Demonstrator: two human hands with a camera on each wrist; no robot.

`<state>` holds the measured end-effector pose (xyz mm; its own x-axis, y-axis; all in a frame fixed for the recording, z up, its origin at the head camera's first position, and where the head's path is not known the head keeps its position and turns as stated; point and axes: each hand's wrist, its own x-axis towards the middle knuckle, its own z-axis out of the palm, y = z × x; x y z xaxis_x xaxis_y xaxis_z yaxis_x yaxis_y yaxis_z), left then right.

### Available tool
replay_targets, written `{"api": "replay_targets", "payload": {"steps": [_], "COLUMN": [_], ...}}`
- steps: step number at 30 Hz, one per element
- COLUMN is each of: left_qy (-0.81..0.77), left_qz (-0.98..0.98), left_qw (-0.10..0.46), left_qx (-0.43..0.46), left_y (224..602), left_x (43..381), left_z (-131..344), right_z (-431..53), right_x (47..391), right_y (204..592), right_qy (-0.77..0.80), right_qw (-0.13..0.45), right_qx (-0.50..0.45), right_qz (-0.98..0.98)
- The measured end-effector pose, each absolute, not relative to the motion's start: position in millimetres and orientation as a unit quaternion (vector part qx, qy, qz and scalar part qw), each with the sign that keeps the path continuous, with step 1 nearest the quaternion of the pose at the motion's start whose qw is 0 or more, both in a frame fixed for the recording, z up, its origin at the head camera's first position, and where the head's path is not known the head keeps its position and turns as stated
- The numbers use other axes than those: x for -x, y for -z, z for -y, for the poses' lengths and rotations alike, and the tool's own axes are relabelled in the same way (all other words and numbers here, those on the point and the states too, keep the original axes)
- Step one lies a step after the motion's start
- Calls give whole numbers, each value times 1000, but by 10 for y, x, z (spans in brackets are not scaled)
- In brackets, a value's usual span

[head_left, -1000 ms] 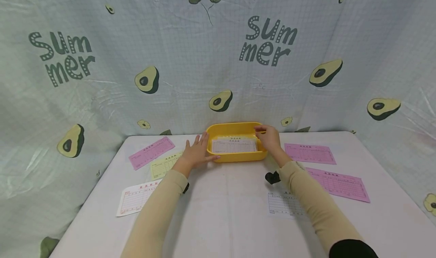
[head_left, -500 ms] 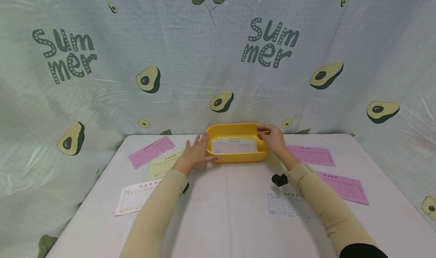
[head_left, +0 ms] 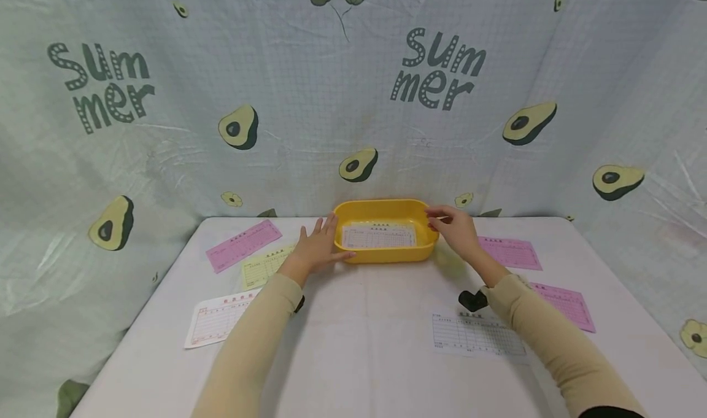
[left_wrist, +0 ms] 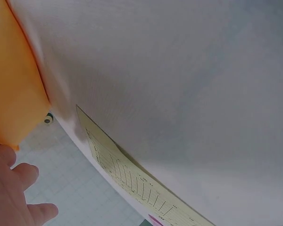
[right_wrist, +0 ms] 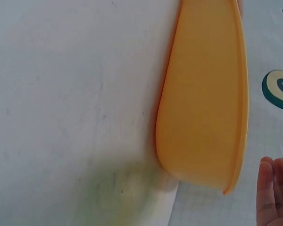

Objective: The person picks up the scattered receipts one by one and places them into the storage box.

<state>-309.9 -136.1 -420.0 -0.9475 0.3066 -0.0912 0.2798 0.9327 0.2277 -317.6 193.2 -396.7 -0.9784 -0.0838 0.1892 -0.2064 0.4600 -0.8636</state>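
Note:
A yellow plastic basket [head_left: 381, 256] stands at the back of the table with printed paper slips [head_left: 378, 236] lying inside, a white one over a yellowish one. My left hand [head_left: 316, 246] rests against the basket's left end, fingers spread along the rim and thumb at the front wall; a few of its fingers [left_wrist: 26, 176] also show in the left wrist view. At the right end, my right hand [head_left: 457, 230] overlaps the rim in the head view with loosely bent fingers and nothing visible in them. In the right wrist view its fingers [right_wrist: 269, 193] appear apart from the basket wall [right_wrist: 203, 103].
On the left lie a pink slip [head_left: 244, 246], a yellow slip [head_left: 266, 269] and a white slip with red print [head_left: 218, 320], partly under the left sleeve. Two pink slips [head_left: 510, 252] and a white slip [head_left: 469, 337] lie on the right. A patterned curtain [head_left: 298, 129] hangs behind.
My right hand has moved right, from over the basket's inside to its right end, its forearm uncovering more of the white slip. My left hand has stayed at the left end.

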Motion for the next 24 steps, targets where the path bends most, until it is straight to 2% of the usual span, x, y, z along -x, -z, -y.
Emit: {"api": "replay_targets", "payload": {"steps": [13,24], "left_qy": [-109,-110], "left_qz": [-981,-981], "left_qw": [62,65], "left_qx": [-149,-146], "left_y": [4231,4209], "left_x": [3110,3114], "left_z": [1406,1367], "right_z": [-2327,-2728], "right_x": [3070,2965], "right_y": [3959,4032], "right_qy": [-457,-509], "right_qw": [127,143], "right_qx": [-108,-61], "right_qz": [874,847]}}
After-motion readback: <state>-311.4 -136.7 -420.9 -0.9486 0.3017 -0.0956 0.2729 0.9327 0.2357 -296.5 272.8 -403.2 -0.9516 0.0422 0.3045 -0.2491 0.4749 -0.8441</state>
